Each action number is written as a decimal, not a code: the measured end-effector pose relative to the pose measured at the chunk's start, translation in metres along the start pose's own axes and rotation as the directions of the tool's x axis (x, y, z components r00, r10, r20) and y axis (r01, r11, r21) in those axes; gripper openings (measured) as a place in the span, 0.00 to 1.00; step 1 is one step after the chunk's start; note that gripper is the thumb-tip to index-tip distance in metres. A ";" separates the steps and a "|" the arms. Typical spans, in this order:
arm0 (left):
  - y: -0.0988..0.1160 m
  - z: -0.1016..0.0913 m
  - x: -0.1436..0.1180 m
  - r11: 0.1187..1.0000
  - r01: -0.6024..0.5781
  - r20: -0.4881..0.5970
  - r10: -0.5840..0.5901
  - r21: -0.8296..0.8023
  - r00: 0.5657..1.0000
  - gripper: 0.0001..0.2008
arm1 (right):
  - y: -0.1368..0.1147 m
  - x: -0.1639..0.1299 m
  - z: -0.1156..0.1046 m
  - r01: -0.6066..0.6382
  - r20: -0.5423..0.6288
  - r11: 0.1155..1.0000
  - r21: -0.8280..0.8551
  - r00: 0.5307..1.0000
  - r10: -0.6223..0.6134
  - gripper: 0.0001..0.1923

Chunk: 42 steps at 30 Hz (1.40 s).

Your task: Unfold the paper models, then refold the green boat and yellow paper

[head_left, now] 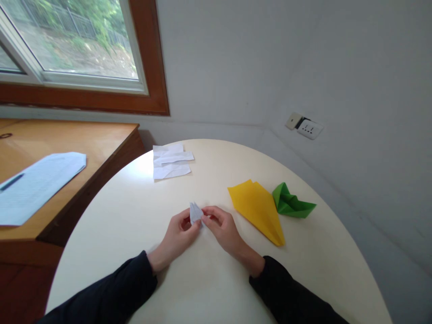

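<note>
A small folded piece of pale grey-white paper is pinched between both hands over the round cream table. My left hand grips it from the left with thumb and fingers. My right hand grips its right edge with fingertips. Both arms wear dark sleeves. The paper stands up slightly, its lower part hidden by my fingers.
A yellow folded paper plane and a green folded paper boat lie to the right. Creased white paper scraps lie at the far side. A wooden desk with a printed sheet stands left. A wall socket is behind.
</note>
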<state>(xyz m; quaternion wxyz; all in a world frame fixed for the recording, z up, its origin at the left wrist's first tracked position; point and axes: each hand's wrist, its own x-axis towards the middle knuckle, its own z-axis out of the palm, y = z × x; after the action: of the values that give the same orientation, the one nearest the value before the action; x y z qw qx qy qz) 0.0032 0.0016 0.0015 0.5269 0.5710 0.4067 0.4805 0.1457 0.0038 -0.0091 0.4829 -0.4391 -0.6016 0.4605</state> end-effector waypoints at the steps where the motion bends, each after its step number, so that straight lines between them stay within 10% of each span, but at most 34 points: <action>1: 0.000 0.000 0.000 1.000 0.001 -0.002 -0.001 0.007 1.000 0.12 | 0.000 0.000 -0.001 -0.004 0.034 1.000 0.026 0.999 0.003 0.11; 24: -0.007 -0.003 0.001 0.999 0.037 -0.034 -0.036 0.031 0.999 0.10 | 0.007 0.007 -0.008 -0.207 0.114 0.923 0.325 0.977 0.179 0.21; 42: -0.006 -0.003 0.002 0.992 0.069 -0.119 -0.056 0.105 0.991 0.16 | 0.004 0.006 -0.006 -0.097 0.034 0.954 0.285 0.995 0.091 0.17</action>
<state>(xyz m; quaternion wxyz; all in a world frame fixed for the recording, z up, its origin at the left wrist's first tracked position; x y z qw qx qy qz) 0.0008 0.0051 -0.0040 0.4854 0.5568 0.4799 0.4733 0.1507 0.0108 -0.0118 0.5126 -0.3880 -0.5121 0.5696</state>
